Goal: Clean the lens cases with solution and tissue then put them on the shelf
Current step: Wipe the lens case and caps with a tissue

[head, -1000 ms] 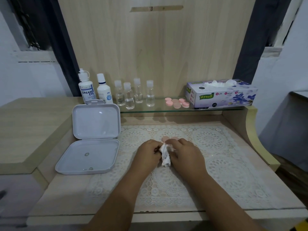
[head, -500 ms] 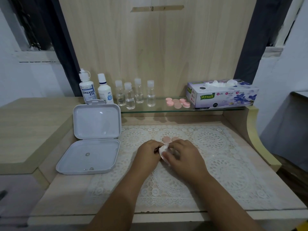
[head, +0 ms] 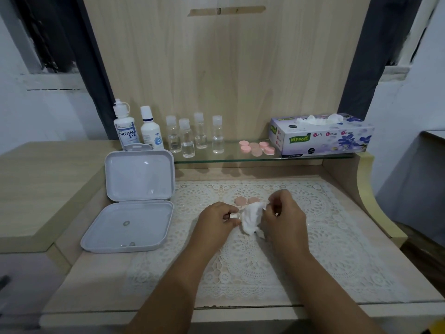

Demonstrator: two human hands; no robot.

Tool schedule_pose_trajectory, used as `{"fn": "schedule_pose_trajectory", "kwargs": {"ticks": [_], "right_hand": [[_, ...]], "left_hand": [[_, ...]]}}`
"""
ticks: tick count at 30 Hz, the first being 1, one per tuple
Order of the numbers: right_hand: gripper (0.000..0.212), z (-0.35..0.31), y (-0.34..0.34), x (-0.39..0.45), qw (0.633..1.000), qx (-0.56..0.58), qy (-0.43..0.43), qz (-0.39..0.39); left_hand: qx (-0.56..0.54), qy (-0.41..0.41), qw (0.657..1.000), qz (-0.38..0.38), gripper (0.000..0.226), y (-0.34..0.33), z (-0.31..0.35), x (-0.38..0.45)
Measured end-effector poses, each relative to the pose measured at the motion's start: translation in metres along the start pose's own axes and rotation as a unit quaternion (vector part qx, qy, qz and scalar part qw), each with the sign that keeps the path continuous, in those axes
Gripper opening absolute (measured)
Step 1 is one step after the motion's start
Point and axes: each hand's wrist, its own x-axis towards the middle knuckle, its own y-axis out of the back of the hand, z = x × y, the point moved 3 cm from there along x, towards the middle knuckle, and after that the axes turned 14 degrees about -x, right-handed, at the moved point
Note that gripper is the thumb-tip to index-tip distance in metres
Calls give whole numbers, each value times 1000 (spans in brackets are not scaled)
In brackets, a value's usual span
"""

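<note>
- A small white lens case piece [head: 233,216] is pinched in the curled fingers of the left hand [head: 218,221].
- A crumpled tissue [head: 251,216] is pinched by the right hand [head: 281,216], over the lace mat [head: 337,249] near its rear edge.
- Pink lens cases [head: 256,148] are seen on the glass shelf [head: 231,158], beside the tissue box [head: 321,136] at its right end.

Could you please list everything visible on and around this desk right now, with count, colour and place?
Solution bottles: two, white, left end of the glass shelf.
Small bottles: four, clear, on the shelf.
Pink lens case parts: several, on the shelf beside the tissue box.
Pink lens case pieces: two, on the lace mat.
Storage box: one, white, open, left of the mat.
Tissue: one, white, crumpled.
Left hand: pinches a small white piece.
Right hand: grips the tissue.
</note>
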Motion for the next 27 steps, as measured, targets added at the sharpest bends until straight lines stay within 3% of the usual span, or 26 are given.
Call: {"fn": "schedule_pose_trajectory", "kwargs": {"ticks": [4,6,8,13,18,21,24,27], "right_hand": [[26,-5,-13,-5,966,-146,207,-57],[18,-12,-14,-8,960,-175,211,-60],[29,-16,-14,-12,959,-190,201,-55],[14,-17,-16,-10,929,-251,266,-60],[12,-9,-26,0,948,-189,229,-115],[16,-12,-8,1,989,-11,70,-132],[17,-6,11,2,970,194,-111,-100],[14,-10,5,-5,984,131,-63,-103]], "left_hand": [[6,-7,1000,-3,23,0,2,0],[6,-5,1000,-8,23,0,1,0],[10,0,1000,-6,24,-1,0,0],[16,-10,1000,-2,25,-1,2,0],[30,-13,999,-6,26,-3,3,-1],[36,-9,999,-6,26,-2,3,0],[31,-5,999,-5,26,-2,2,-1],[27,-4,1000,-4,26,-1,2,-1]]}}
